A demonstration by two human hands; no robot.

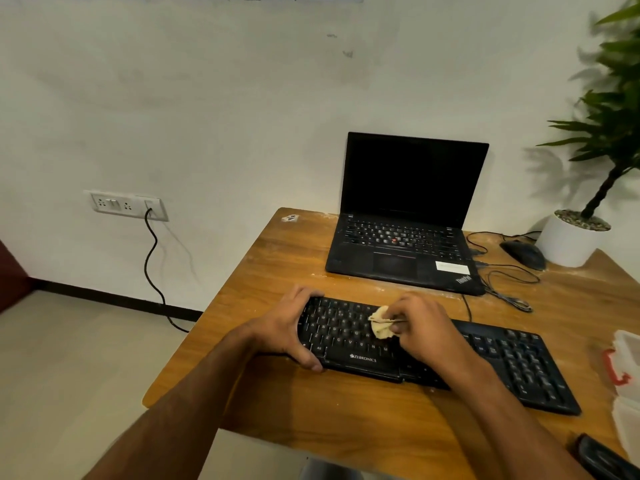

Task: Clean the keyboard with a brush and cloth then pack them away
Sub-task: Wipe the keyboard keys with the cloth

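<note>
Wall socket (126,205): white switch plate low on the wall, far left; a black cable (151,258) hangs from it and drops behind the table's left edge.
Table (277,268): wooden top, pale dust specks along the back; a small sticker (289,218) near the back-left corner.
Left hand (291,329): curled round the left end of the keyboard, fingers over the far edge, thumb on the near edge; it hides the outermost keys.
Keyboard (502,362): black Zebronics board lying slantwise across the table's middle, numpad end toward the right; its lead runs off the back edge toward the laptop.
Cloth (381,326): small cream wad resting on the middle keys, pinched by the right hand.
Right hand (420,329): fingers and thumb closed on the cloth; a thin dark line shows among the fingertips, too small to identify. Hand and forearm cover the board's centre-right keys.
Laptop (408,216): black ThinkPad behind the keyboard, lid open, screen dark, white label on the palm rest.
Mouse (523,253): black, right of the laptop, with loose wires (509,282) looped between them.
Potted plant (585,188): white pot at the back-right corner, foliage blurred and cut off by the frame.
Plastic box (627,386): translucent, red clasp, at the right edge, mostly out of frame.
Dark object (602,459): bottom-right corner, cropped; cannot tell what it is.
</note>
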